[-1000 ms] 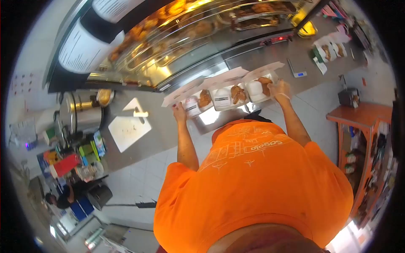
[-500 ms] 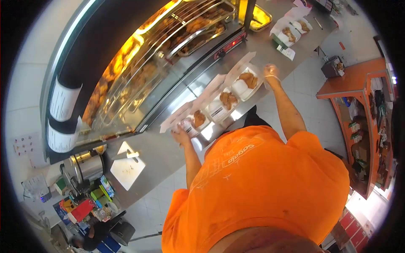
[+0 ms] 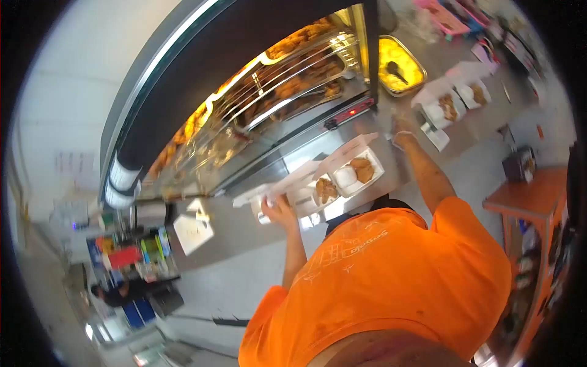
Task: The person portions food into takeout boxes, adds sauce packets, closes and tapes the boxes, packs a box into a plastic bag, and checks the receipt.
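Three open white boxes stand in a row on the steel counter. The right box (image 3: 361, 172) and the middle box (image 3: 317, 192) hold fried chicken beside white rounded packets. My left hand (image 3: 278, 211) is over the left box (image 3: 264, 214) and covers much of it, fingers spread. Further right, my right hand (image 3: 402, 130), in a clear glove, is over the counter between the row and two more open boxes with chicken (image 3: 446, 109). Its fingers are blurred.
A heated glass cabinet (image 3: 275, 92) with chicken stands behind the counter. Right of it lies a yellow-filled tray (image 3: 398, 66) with a dark utensil. A white cutting board (image 3: 194, 232) lies left. Another person (image 3: 119, 292) is at far left, and an orange shelf unit (image 3: 529, 192) right.
My right hand has moved away from the right box, toward the two further boxes. My left hand has shifted over the left box. The camera view has turned.
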Demonstrator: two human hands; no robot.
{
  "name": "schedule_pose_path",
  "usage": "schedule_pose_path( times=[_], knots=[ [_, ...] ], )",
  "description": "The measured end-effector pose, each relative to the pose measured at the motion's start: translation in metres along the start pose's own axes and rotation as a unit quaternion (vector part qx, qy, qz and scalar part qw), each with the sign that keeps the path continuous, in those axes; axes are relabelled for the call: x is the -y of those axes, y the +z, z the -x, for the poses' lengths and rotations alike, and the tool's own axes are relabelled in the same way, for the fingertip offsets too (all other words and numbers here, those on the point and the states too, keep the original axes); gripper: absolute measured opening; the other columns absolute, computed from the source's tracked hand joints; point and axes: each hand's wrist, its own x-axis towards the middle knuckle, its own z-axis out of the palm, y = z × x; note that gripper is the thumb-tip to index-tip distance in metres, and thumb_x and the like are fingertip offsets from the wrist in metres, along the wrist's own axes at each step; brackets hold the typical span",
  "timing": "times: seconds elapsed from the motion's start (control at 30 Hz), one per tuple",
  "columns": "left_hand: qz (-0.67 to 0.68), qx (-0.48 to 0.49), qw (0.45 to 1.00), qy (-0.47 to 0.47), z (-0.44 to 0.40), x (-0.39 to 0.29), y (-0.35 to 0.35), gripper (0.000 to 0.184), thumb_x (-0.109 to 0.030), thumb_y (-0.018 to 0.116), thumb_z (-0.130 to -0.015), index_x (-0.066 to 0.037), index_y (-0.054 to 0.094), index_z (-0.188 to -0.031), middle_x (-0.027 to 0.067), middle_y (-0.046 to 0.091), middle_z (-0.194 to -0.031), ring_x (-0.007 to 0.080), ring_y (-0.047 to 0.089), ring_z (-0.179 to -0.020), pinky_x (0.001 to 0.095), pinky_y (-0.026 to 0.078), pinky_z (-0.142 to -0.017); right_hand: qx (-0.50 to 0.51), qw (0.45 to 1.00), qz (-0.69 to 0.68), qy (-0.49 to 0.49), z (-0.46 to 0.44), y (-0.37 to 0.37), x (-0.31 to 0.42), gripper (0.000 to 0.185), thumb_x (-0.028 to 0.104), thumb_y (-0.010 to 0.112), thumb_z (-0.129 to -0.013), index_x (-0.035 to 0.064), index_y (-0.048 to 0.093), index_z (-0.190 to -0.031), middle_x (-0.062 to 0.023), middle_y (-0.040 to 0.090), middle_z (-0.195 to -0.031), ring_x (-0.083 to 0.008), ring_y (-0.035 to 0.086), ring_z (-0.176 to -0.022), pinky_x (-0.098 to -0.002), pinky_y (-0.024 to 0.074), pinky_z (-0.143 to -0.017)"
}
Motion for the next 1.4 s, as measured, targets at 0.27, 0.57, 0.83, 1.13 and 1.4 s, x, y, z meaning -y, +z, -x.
schedule_pose_path(
  times=[0.27, 0.57, 0.83, 1.13, 1.4],
  knots=[
    [0.053, 0.015, 0.991, 0.119, -0.139, -0.139, 0.077, 0.054, -0.014, 0.069, -0.085, 0.007, 0.045, -0.128, 0.0194, 0.049, -0.124, 0.0315, 0.046, -0.118, 0.0411, 0.033, -0.107, -0.157, 0.95, -0.264, -0.051, 0.007, -0.056, 0.013, 0.046, 0.014, 0.071, -0.076, 0.0103, 0.062, -0.121, -0.0179, 0.064, -0.117, -0.0368, 0.061, -0.109, -0.0433, 0.0478, -0.096],
    [0.207, 0.122, 0.964, 0.114, -0.088, -0.165, 0.187, 0.054, -0.009, 0.069, -0.085, 0.008, 0.043, -0.129, 0.0178, 0.047, -0.121, 0.0279, 0.046, -0.114, 0.0388, 0.034, -0.105, -0.004, 0.922, -0.356, 0.15, 0.187, -0.043, -0.042, 0.029, 0.022, 0.062, -0.084, 0.007, 0.069, -0.109, -0.0198, 0.067, -0.112, -0.0347, 0.063, -0.107, -0.0405, 0.0486, -0.095],
    [0.299, 0.39, 0.862, 0.127, -0.01, -0.254, 0.275, 0.064, -0.029, 0.061, -0.098, 0.001, 0.032, -0.147, 0.0219, 0.036, -0.151, 0.0289, 0.036, -0.14, 0.0385, 0.029, -0.114, -0.047, 0.896, -0.4, 0.189, 0.257, -0.051, -0.069, 0.026, 0.02, 0.068, -0.083, 0.0061, 0.068, -0.106, -0.0132, 0.07, -0.102, -0.0257, 0.066, -0.095, -0.0348, 0.0493, -0.088],
    [0.237, 0.377, 0.864, 0.233, 0.083, -0.221, 0.314, 0.033, -0.033, 0.063, -0.096, -0.003, 0.059, -0.108, 0.01, 0.056, -0.112, 0.0216, 0.052, -0.101, 0.0374, 0.046, -0.089, -0.037, 0.851, -0.435, 0.292, 0.335, -0.058, -0.117, 0.024, 0.02, 0.067, -0.085, 0.0047, 0.069, -0.103, -0.0128, 0.071, -0.098, -0.0262, 0.067, -0.096, -0.0356, 0.0511, -0.087],
    [0.103, 0.477, 0.873, 0.02, 0.207, -0.177, 0.331, 0.032, -0.027, 0.071, -0.089, -0.002, 0.065, -0.108, 0.0131, 0.063, -0.107, 0.0241, 0.057, -0.101, 0.0352, 0.045, -0.091, 0.064, 0.888, -0.332, 0.312, 0.316, -0.043, -0.311, 0.032, 0.026, 0.06, -0.093, 0.0044, 0.065, -0.117, -0.0129, 0.07, -0.086, -0.0243, 0.068, -0.081, -0.0375, 0.0527, -0.077]
  ],
)
